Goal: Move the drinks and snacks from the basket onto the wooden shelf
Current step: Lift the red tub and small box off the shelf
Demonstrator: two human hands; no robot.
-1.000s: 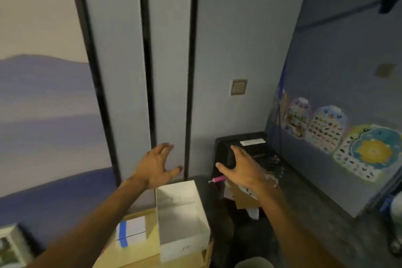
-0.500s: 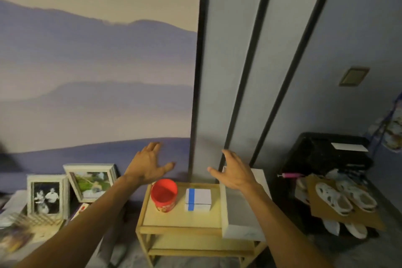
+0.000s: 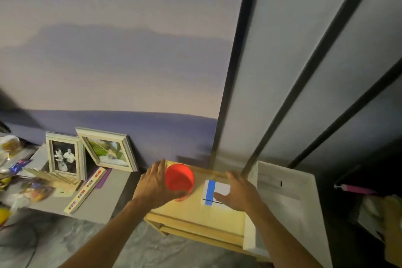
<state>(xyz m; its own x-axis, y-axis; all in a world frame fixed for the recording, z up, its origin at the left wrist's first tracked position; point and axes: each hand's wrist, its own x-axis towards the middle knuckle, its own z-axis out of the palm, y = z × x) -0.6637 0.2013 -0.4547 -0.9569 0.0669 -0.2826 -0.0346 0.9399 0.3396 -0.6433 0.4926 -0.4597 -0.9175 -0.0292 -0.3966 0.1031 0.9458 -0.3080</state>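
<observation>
My left hand (image 3: pixel 155 187) and right hand (image 3: pixel 238 193) hover spread wide, empty, over the pale wooden shelf (image 3: pixel 187 213). Red round plastic tub (image 3: pixel 179 178) sits just right of left hand; white box w/ blue stripe (image 3: pixel 214 191) under right fingers, prob. placed already. Snack packets (image 3: pixel 13 165) far left; basket not visible.

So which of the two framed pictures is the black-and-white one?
The smaller upright frame on the left, showing two standing figures in black and white. The larger frame beside it leans tilted and holds a green colour photo.
</observation>
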